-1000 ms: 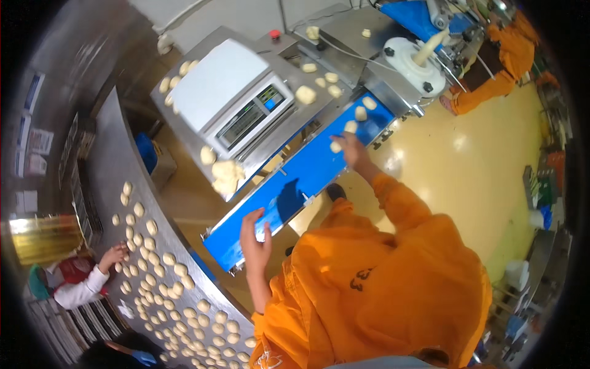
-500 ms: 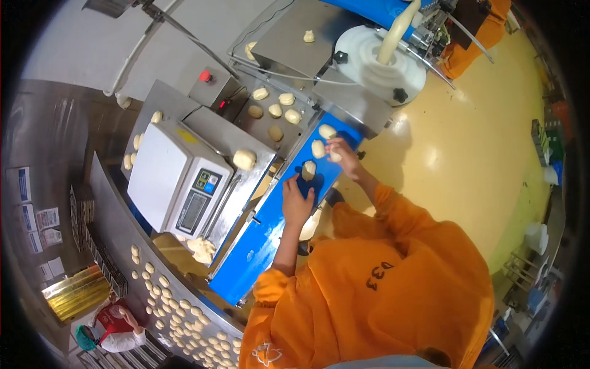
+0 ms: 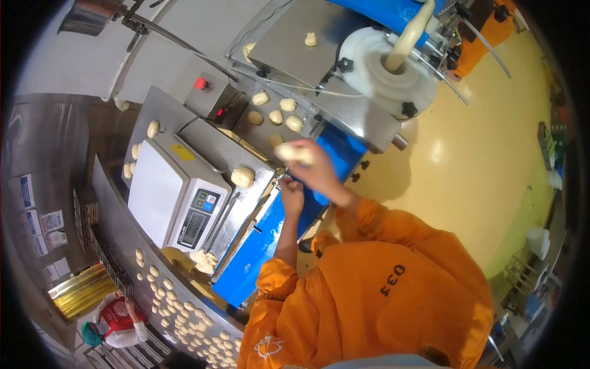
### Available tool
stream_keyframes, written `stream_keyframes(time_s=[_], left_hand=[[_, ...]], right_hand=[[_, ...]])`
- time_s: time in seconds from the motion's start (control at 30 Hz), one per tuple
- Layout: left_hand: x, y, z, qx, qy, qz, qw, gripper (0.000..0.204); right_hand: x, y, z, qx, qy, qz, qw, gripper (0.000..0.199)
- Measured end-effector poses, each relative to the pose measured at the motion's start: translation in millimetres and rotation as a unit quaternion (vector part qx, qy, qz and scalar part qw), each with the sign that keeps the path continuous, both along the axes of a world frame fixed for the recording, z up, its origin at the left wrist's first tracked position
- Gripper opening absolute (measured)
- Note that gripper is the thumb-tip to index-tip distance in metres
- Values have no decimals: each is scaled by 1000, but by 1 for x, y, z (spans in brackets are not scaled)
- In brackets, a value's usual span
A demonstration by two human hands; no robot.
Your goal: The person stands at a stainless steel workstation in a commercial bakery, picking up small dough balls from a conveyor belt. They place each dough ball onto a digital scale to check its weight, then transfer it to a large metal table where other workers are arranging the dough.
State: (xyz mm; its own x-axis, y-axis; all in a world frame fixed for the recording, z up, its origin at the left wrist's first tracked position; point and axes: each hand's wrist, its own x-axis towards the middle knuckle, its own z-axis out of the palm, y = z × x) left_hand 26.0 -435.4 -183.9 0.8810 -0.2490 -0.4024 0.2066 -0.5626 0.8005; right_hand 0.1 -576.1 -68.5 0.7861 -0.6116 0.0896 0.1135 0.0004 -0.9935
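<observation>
My right hand [image 3: 312,165], slightly blurred, is closed around pale dough [image 3: 292,154] above the far edge of the blue conveyor belt [image 3: 252,264]. Whether it holds one lump or more I cannot tell. Just below it, at the belt's metal side rail, my left hand [image 3: 292,198] has its fingers curled round a smaller dough piece [image 3: 295,186], partly hidden. Beyond my hands, several dough balls [image 3: 275,117] lie on a steel tray by the machine. One more dough ball [image 3: 243,177] rests on the steel ledge beside the white scale [image 3: 157,190].
A white round disc [image 3: 369,67] with black knobs stands at the far end, with a rope of dough [image 3: 412,37] coming down into it. A red button [image 3: 201,83] tops a steel box. Many dough balls cover the curved steel table [image 3: 123,215] at left, near a co-worker [image 3: 117,320].
Both hands have moved left from the middle of the belt to its far edge. The dough pieces that lay on the belt are gone from it; both hands now hold dough.
</observation>
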Motion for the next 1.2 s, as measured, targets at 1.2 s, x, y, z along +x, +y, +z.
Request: stream_keyframes(time_s=[1.2], left_hand=[[101, 193, 317, -11, -307, 205, 929, 46]], right_hand=[[-62, -29, -127, -332, 295, 17, 896, 60]])
